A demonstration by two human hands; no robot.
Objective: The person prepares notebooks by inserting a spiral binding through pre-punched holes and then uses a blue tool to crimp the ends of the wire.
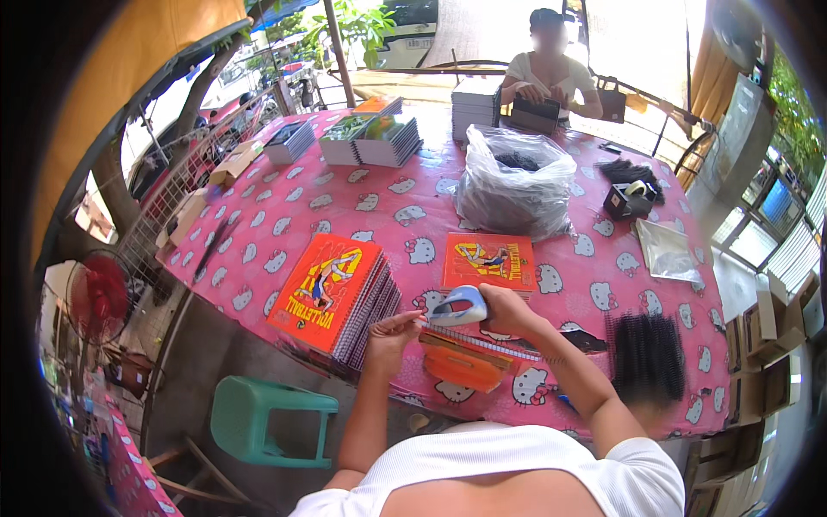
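My right hand (506, 312) is closed around a blue-and-white hand tool with a loop-shaped body (463, 303); its exact kind is unclear. The tool sits over the left end of a long white edge of bound pages. Fingertips of my left hand (393, 331) are pinched together at that same end, on something too small to make out. Below the edge lies an orange block with a brownish strip (463, 365). Just beyond is an orange-red notebook with a yellow cartoon cover (488, 261). Left of my left hand stands a stack of matching spiral notebooks (332, 293).
Black plastic binding coils (646, 355) lie at the right, and a clear bag (517, 194) of black pieces stands mid-table. Notebook stacks (370, 142) are farther back. A co-worker (550, 82) sits opposite, handling a dark item. A green stool (271, 420) stands at lower left.
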